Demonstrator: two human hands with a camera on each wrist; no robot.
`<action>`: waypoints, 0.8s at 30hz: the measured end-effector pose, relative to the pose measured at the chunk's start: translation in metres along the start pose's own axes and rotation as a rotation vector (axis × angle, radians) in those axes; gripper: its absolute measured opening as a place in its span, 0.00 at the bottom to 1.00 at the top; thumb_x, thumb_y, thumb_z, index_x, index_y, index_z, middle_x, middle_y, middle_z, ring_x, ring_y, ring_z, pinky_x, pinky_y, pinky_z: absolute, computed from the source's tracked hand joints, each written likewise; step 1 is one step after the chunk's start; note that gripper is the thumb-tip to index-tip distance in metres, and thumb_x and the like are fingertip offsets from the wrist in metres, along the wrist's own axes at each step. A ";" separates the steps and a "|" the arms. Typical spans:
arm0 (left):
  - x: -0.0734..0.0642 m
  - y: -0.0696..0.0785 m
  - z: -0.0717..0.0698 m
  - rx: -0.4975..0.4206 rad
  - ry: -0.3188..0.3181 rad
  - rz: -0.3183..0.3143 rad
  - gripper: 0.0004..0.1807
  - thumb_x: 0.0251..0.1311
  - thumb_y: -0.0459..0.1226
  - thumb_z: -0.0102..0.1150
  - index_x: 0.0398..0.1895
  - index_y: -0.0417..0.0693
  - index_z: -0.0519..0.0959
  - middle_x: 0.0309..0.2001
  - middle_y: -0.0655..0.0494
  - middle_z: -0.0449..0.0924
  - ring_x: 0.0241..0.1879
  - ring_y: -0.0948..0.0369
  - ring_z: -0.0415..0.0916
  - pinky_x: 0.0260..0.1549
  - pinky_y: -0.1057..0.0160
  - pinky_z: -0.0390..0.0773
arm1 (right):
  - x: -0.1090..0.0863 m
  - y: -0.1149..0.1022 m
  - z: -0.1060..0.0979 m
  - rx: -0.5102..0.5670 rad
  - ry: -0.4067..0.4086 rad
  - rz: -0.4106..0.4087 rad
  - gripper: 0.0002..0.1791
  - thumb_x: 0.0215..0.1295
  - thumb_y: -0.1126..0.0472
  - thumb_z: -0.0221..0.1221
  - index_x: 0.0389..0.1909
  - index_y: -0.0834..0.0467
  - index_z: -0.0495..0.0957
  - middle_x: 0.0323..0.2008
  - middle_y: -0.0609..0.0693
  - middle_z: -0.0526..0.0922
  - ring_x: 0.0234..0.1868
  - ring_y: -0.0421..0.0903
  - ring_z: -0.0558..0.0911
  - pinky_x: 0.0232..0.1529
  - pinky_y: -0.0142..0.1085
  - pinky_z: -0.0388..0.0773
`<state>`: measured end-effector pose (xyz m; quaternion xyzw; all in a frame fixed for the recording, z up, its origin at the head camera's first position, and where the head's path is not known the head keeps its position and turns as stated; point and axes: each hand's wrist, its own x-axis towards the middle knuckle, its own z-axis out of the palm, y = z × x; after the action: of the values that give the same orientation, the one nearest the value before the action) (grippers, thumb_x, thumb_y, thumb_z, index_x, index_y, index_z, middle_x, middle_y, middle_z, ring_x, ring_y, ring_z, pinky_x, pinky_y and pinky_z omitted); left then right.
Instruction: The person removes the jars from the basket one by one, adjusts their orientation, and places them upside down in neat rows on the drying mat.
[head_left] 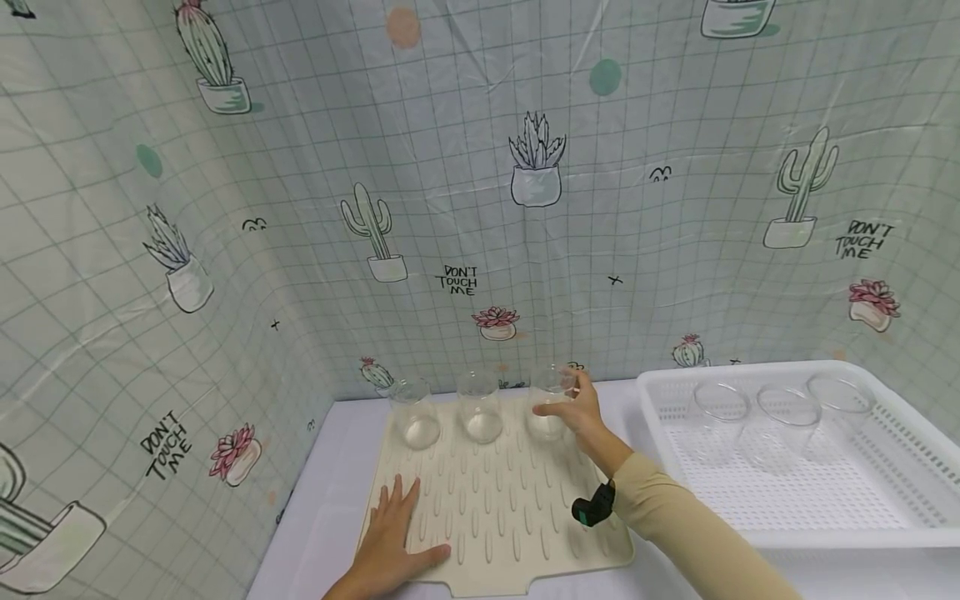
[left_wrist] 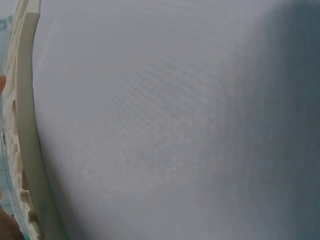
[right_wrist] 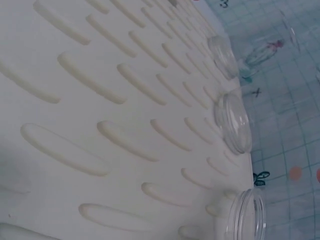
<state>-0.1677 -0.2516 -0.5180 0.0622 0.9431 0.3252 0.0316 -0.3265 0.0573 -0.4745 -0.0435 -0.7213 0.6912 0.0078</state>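
My right hand (head_left: 577,412) grips a clear glass (head_left: 547,427) at the back right of a beige drying mat (head_left: 487,560), thumb across its front and fingers at its right side. To its left two more clear glasses stand upright in a row, the middle one (head_left: 480,423) and the left one (head_left: 418,427). The right wrist view shows the bases of three glasses along the ridged mat's edge, the nearest glass (right_wrist: 245,217) at the bottom. My left hand (head_left: 390,537) rests on the mat's front left part, fingers spread. Only bits of skin show in the left wrist view.
A white plastic basket (head_left: 795,537) with a perforated floor stands on the right, holding three clear glasses (head_left: 776,425). A white cloth (head_left: 307,500) covers the table. Behind and at the left hangs a curtain (head_left: 480,167) with a cactus print.
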 end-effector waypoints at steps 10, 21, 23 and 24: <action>-0.002 0.000 0.002 0.018 -0.039 0.002 0.63 0.49 0.63 0.70 0.79 0.41 0.50 0.77 0.30 0.34 0.74 0.32 0.27 0.67 0.30 0.33 | 0.003 0.011 -0.003 -0.048 -0.031 -0.034 0.50 0.48 0.73 0.74 0.72 0.60 0.59 0.66 0.64 0.62 0.69 0.63 0.60 0.64 0.60 0.63; -0.002 0.000 0.003 0.068 -0.063 0.003 0.63 0.49 0.63 0.70 0.79 0.39 0.50 0.76 0.28 0.35 0.74 0.31 0.29 0.68 0.31 0.35 | 0.005 0.014 -0.003 -0.130 -0.070 -0.053 0.50 0.50 0.68 0.75 0.72 0.62 0.57 0.68 0.67 0.60 0.70 0.65 0.59 0.64 0.60 0.65; -0.002 0.000 0.003 0.079 -0.064 -0.004 0.63 0.49 0.63 0.70 0.79 0.39 0.50 0.76 0.28 0.35 0.74 0.32 0.29 0.68 0.32 0.36 | 0.005 0.014 -0.002 -0.134 -0.076 -0.050 0.50 0.51 0.67 0.75 0.72 0.63 0.57 0.69 0.67 0.59 0.71 0.65 0.59 0.65 0.60 0.64; -0.002 0.000 0.002 0.081 -0.063 -0.005 0.63 0.49 0.63 0.70 0.78 0.39 0.50 0.76 0.28 0.35 0.74 0.32 0.29 0.68 0.32 0.36 | 0.006 0.014 -0.002 -0.135 -0.075 -0.049 0.50 0.50 0.68 0.75 0.72 0.63 0.57 0.70 0.67 0.59 0.71 0.65 0.58 0.65 0.60 0.63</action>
<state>-0.1653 -0.2504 -0.5198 0.0714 0.9541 0.2848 0.0596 -0.3311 0.0605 -0.4889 -0.0003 -0.7668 0.6418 -0.0051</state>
